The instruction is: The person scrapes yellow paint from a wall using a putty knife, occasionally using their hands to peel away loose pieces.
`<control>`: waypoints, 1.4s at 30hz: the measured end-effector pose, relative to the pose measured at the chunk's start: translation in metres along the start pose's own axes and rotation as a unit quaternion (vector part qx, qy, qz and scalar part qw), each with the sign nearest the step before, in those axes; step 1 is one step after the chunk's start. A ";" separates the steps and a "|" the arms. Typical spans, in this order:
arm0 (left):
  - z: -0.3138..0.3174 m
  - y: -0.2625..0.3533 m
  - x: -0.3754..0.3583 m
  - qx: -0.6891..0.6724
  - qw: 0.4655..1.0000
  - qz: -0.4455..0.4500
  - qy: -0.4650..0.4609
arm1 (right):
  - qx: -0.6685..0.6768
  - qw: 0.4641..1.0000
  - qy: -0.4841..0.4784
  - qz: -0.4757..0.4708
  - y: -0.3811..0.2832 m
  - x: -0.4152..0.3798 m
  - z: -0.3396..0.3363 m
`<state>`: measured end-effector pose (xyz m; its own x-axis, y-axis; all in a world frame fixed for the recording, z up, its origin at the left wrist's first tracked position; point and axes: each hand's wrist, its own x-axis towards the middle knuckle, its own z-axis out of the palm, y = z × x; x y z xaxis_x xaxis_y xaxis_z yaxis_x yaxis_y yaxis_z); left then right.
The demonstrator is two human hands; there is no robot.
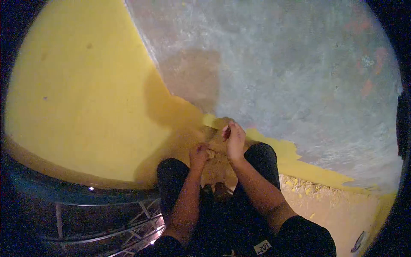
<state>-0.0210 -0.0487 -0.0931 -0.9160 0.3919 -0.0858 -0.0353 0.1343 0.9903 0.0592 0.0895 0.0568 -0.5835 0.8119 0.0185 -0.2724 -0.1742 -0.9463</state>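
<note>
My right hand [235, 139] is raised close to the wall, at the border between yellow paint and grey surface. Its fingers are curled together, and a small dark reddish patch shows at them; what they hold, if anything, I cannot make out. Lower and to the left, my left hand [198, 156] is closed in front of my knees. A small yellowish lump [210, 153] shows at its fingers, too blurred to name. The yellow painted area [85, 94] meets the grey unpainted area [291, 73] along a slanting edge just above both hands.
Metal railings or scaffold bars [98, 237] lie below at the left, beside a dark curved edge. A pale ledge [321, 205] with yellow drips runs along the right. My bent knees flank my hands, and shadows fall on the wall.
</note>
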 end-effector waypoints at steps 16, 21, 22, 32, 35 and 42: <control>-0.033 0.119 -0.015 -0.363 0.912 0.125 -0.144 | -0.072 0.980 -0.163 -0.084 0.025 -0.018 0.016; -0.016 0.111 -0.012 -0.479 0.876 -0.049 -0.035 | -0.142 0.933 -0.324 -0.061 0.004 -0.038 0.029; -0.019 0.108 -0.011 -0.484 0.873 -0.049 -0.026 | -0.145 0.930 -0.332 -0.057 0.011 -0.038 0.031; 0.007 0.045 0.010 -0.288 0.952 0.098 0.029 | -0.331 0.844 -0.073 -0.416 -0.031 -0.033 0.021; -0.013 0.100 -0.010 -0.195 0.969 0.151 0.026 | -0.371 0.805 -0.120 -0.447 -0.033 -0.019 0.012; -0.004 0.098 -0.004 -0.181 0.960 0.191 0.091 | -0.486 0.728 -0.186 -0.447 0.015 -0.019 -0.014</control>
<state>-0.0223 -0.0402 0.0051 -0.9437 0.1789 0.2784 0.2101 -0.3264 0.9216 0.0769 0.0786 0.0375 -0.7220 0.1204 0.6814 -0.1067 0.9536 -0.2816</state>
